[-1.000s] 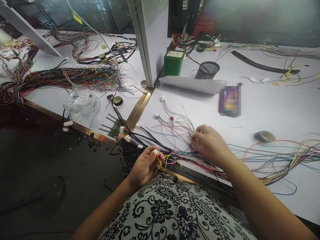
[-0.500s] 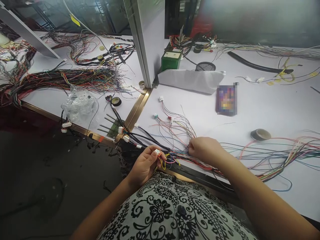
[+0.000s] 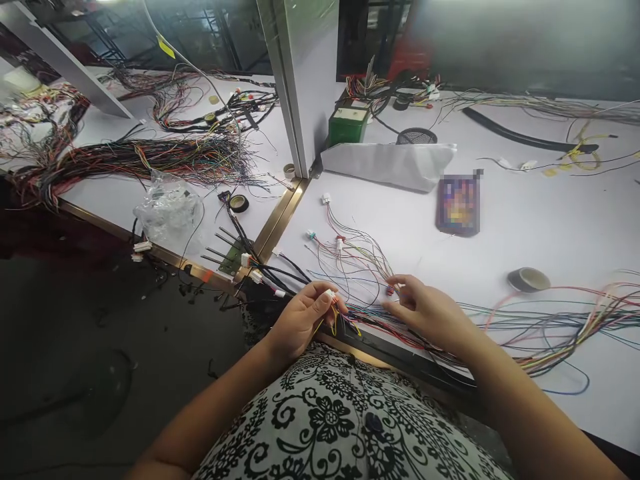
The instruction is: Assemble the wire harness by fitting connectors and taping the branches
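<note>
My left hand pinches a white wire connector between thumb and fingers, close to the table's front edge. Short yellow, orange and dark wires hang from it below the fingertips. My right hand hovers over the wire bundle with thumb and fingers apart. Just by its fingertips is a small red connector; whether they touch it I cannot tell. Beyond the hands, thin wires fan out to a white connector, a teal-and-white connector and a red-and-white one.
Long loose wires run along the right side, behind them a tape roll. A pixelated packet lies near a folded white sheet and a green box. Left of the upright divider sits a large wire bundle.
My right hand has opened its fingers and shifted slightly right, and the small red connector now shows beside it. My left hand keeps the white connector, slightly further right in view.
</note>
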{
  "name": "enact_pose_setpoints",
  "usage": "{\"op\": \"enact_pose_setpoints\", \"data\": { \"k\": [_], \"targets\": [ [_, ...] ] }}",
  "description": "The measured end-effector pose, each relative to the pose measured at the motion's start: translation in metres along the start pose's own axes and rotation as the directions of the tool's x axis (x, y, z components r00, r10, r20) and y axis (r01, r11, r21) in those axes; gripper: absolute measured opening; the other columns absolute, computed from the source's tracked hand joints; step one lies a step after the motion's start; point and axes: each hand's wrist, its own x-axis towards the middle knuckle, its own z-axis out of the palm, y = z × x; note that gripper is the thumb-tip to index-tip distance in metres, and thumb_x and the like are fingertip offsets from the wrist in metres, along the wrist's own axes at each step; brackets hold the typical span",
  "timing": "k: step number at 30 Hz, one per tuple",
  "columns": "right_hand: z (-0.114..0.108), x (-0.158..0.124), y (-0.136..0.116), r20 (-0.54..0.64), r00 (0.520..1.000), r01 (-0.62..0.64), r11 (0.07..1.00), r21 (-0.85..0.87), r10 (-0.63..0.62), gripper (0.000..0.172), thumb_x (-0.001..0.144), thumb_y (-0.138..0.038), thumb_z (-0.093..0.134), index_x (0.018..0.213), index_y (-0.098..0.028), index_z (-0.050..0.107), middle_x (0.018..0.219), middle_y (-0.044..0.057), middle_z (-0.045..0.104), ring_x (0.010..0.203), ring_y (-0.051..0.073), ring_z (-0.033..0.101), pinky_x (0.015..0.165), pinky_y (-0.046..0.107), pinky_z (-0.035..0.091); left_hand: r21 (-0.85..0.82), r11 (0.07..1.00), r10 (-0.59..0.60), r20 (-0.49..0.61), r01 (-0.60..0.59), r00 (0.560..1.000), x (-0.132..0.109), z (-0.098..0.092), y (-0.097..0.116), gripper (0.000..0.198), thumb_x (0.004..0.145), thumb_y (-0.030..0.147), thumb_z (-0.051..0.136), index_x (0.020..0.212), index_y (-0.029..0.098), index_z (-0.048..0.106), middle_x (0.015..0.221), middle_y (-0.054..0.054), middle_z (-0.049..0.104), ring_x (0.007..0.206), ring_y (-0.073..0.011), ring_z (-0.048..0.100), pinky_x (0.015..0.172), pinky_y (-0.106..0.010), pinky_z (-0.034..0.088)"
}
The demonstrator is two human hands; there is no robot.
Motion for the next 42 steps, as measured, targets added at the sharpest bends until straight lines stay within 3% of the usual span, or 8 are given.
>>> {"op": "enact_pose_setpoints", "data": {
  "k": [4,8,14,18,22,28,35,42],
  "targets": [
    [-0.018,-0.007,-0.019,-0.062,0.998,-0.041,0.962,-0.272,0.025,0.034,0.091,-0.043,0.037,0.110,-0.025,0.059,0.074,0.005,0.065,0.070,0.022,0.059,0.058,0.032,0.039,-0.034,0.999,-0.013,-0.067,0.011,0.998,-0.001,-0.001,0.003,0.019,0.088,0.031,0.057,0.099,0.016,0.054,0.082,-0.005,0.064,0.064,-0.0081,0.051,0.063,-0.020,0.038],
    [-0.033,-0.022,-0.013,-0.015,0.955,0.287,0.913,0.291,-0.295,0.019,0.089,-0.039,0.047,0.089,-0.026,0.061,0.087,0.004,0.062,0.084,0.019,0.056,0.075,0.035,0.044,-0.100,0.995,-0.012,-0.159,-0.004,0.987,-0.002,-0.006,0.003,0.020,0.086,0.031,0.060,0.098,0.016,0.055,0.081,-0.005,0.064,0.068,-0.0101,0.054,0.066,-0.021,0.042],
    [-0.028,-0.031,0.029,-0.125,0.988,0.094,0.293,0.952,0.091,0.029,0.085,-0.044,0.047,0.063,-0.026,0.046,0.040,-0.006,0.017,0.037,0.013,0.027,0.045,0.033,0.029,-0.202,0.979,-0.023,-0.223,-0.023,0.975,0.002,-0.013,-0.001,0.015,0.087,0.027,0.057,0.097,0.016,0.055,0.085,-0.005,0.063,0.066,-0.0093,0.055,0.064,-0.020,0.044],
    [-0.031,-0.032,0.043,-0.143,0.978,0.119,0.158,0.980,0.150,0.022,0.082,-0.035,0.049,0.062,-0.026,0.045,0.044,-0.003,0.023,0.034,0.010,0.025,0.039,0.034,0.018,-0.226,0.974,-0.027,-0.227,-0.026,0.974,0.002,-0.013,0.000,0.015,0.088,0.027,0.056,0.096,0.015,0.055,0.085,-0.004,0.062,0.068,-0.0090,0.055,0.068,-0.020,0.046],
    [-0.048,-0.021,0.026,-0.270,0.926,0.199,0.265,0.943,0.264,0.012,0.086,-0.029,0.048,0.079,-0.028,0.058,0.052,-0.003,0.032,0.038,0.009,0.027,0.040,0.033,0.016,-0.230,0.973,-0.037,-0.231,-0.017,0.972,0.000,-0.013,-0.001,0.016,0.087,0.028,0.058,0.096,0.015,0.055,0.086,-0.005,0.063,0.067,-0.0089,0.056,0.067,-0.020,0.047],
    [-0.083,-0.024,-0.058,-0.675,0.624,0.293,0.683,0.669,0.394,0.020,0.084,-0.030,0.058,0.103,-0.033,0.064,0.068,0.001,0.049,0.051,0.010,0.040,0.042,0.029,0.025,-0.267,0.963,-0.046,-0.257,-0.025,0.965,-0.004,-0.007,0.004,0.016,0.084,0.025,0.062,0.094,0.014,0.058,0.094,-0.007,0.065,0.068,-0.0075,0.056,0.066,-0.018,0.048],
    [-0.032,-0.017,-0.094,-0.437,0.837,0.442,0.877,0.186,-0.329,0.015,0.087,-0.026,0.053,0.093,-0.030,0.066,0.079,0.000,0.065,0.068,0.013,0.059,0.059,0.029,0.048,-0.368,0.930,-0.074,-0.241,-0.021,0.968,-0.010,-0.001,0.007,0.013,0.082,0.019,0.064,0.094,0.014,0.061,0.090,-0.003,0.061,0.078,-0.0092,0.060,0.079,-0.022,0.051],
    [0.022,0.003,-0.081,-0.306,0.892,0.361,0.932,0.037,-0.333,0.020,0.090,-0.032,0.050,0.091,-0.026,0.069,0.070,-0.001,0.063,0.061,0.011,0.055,0.056,0.026,0.040,-0.500,0.864,-0.208,-0.257,0.054,0.944,-0.009,-0.011,-0.003,0.015,0.084,0.018,0.062,0.098,0.012,0.062,0.093,-0.006,0.065,0.082,-0.0110,0.062,0.079,-0.023,0.053]
  ]
}}
